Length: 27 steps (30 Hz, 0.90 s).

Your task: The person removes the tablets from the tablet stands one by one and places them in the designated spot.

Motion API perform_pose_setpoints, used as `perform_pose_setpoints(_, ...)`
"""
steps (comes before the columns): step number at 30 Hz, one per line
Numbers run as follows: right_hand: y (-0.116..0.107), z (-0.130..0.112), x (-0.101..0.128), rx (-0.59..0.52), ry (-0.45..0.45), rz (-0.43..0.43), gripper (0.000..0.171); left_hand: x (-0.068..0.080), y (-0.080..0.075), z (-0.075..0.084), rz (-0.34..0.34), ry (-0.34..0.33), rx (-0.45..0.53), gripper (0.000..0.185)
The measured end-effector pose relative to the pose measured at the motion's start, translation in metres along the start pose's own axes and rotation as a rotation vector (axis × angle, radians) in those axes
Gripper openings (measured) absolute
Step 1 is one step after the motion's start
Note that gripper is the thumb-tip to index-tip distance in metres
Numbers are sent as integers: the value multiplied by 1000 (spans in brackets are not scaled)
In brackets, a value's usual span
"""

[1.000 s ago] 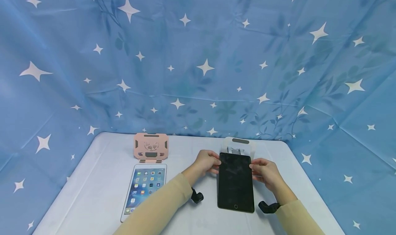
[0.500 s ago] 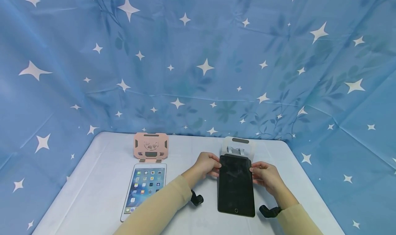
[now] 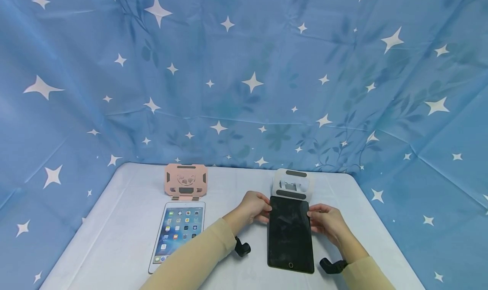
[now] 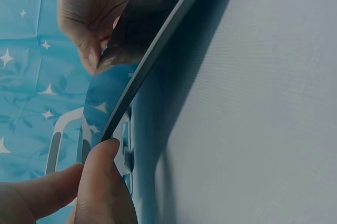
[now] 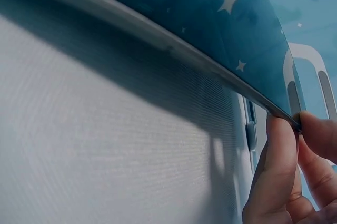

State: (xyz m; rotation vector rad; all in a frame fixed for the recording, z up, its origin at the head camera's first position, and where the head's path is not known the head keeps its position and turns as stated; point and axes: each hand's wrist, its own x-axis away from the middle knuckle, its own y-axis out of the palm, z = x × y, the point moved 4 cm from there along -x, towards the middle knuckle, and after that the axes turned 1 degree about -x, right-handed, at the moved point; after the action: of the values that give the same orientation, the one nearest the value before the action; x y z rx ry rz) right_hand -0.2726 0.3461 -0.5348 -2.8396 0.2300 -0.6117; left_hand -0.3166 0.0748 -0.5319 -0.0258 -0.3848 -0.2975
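Note:
A black tablet (image 3: 290, 235), its screen dark and glossy, is held between both hands near its far end. My left hand (image 3: 254, 207) pinches its left edge with thumb and fingers, and my right hand (image 3: 328, 222) pinches the right edge. In the left wrist view the raised tablet (image 4: 152, 50) slants over the cloth, casting a shadow beneath. Just beyond its far edge stands a white tablet stand (image 3: 292, 184) with dark grey pads, tilted back. In the right wrist view the thumb and fingers (image 5: 281, 161) grip a corner of the tablet.
A white tablet (image 3: 179, 230) with a lit screen of app icons lies at the left, partly behind the left sleeve. A pink tablet stand (image 3: 186, 182) stands behind it. The white-covered table (image 3: 232, 179) ends at a blue starry curtain (image 3: 244, 90).
Both hands have drawn the black tablet toward the person, away from the white stand. The stand's lower grey pad, hidden before, now shows. The white tablet and pink stand have stayed put.

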Motion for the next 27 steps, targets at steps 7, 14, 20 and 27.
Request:
perform_pose_setpoints(7, -1, 3, 2, -15, 8, -12, 24, 1, -1, -4, -1, -8, -13, 12)
perform_pose_setpoints(14, 0, 6, 3, -10, 24, -30, 28, 2, -2, -5, -13, -24, -23, 12)
perform_pose_setpoints(20, 3, 7, 5, -21, 29, -28, 26, 1, -2, -9, -13, -52, -10, 11)
perform_pose_setpoints(27, 3, 9, 5, -36, 16, -24, 24, 1, -2, -10, -13, -68, -4, 10)
